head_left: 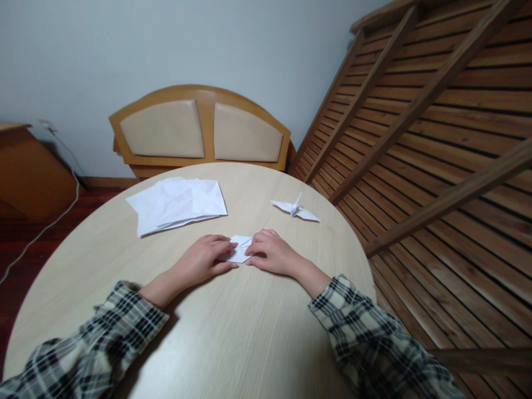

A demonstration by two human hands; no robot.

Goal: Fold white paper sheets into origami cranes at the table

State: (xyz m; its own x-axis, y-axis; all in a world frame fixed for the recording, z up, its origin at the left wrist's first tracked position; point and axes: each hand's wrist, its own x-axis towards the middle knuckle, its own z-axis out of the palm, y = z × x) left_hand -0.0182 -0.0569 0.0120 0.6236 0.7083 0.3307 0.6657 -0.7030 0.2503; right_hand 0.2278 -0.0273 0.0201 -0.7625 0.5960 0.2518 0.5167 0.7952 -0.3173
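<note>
A small piece of folded white paper (240,254) lies on the table between my two hands, with crease lines showing on its upper face. My left hand (204,257) grips its left side, the fingers curled over the edge and the thumb low near the front. On the opposite side, my right hand (271,252) pinches the paper with bent fingers and thumb. Both hands cover the paper's outer ends. Beyond my right hand stands a white origami crane (295,210) with its wings spread.
Creased white paper sheets (178,205) are stacked at the back left of the round wooden table (233,338). Behind it is a padded headboard (166,130). A slatted wooden frame (436,138) leans along the right. A white cable (50,224) hangs at the left.
</note>
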